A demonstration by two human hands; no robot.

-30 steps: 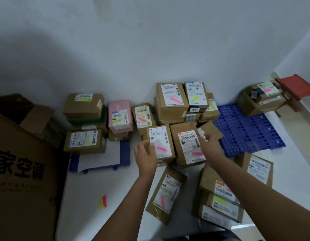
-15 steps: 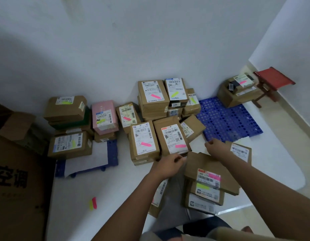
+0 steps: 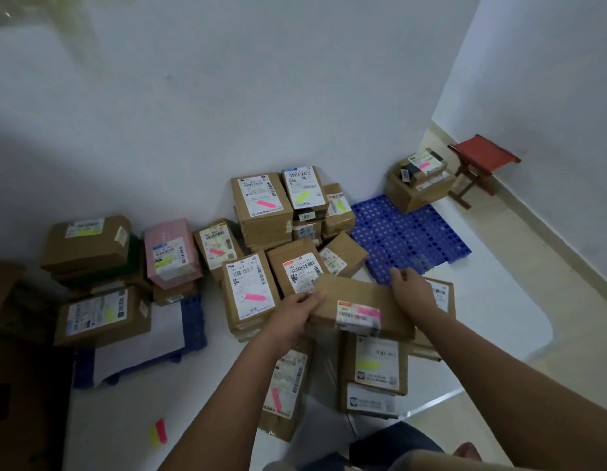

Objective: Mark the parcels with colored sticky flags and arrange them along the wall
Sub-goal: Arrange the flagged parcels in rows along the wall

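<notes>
Both hands grip one flat brown cardboard parcel [image 3: 360, 305] at the middle of the floor pile: the left hand [image 3: 297, 312] is closed over its left end, the right hand [image 3: 412, 290] clamped on its far right edge. The parcel's shipping label bears a pink sticky flag [image 3: 368, 312] (the label itself is blurred), and the parcel sits over a stack of two more, the upper one [image 3: 377, 365] marked with a yellow-green flag. Just left of that stack, under the left forearm, lies another parcel [image 3: 285, 392] with a pink flag.

Beyond the hands, parcels crowd the white wall [image 3: 261, 96]: a tall stack [image 3: 261, 202] flagged pink, a neighbouring one [image 3: 304, 190] flagged yellow, a pink box [image 3: 171, 253] with a yellow flag, and two brown parcels [image 3: 249, 287] lying flat in front. To the right lies a blue perforated plastic pallet [image 3: 407, 236], with a carton [image 3: 419, 183] at its far end and a red stool [image 3: 482, 158] beside that. A loose pad of pink and yellow flags [image 3: 158, 431] rests on the white floor [image 3: 125, 419] at lower left.
</notes>
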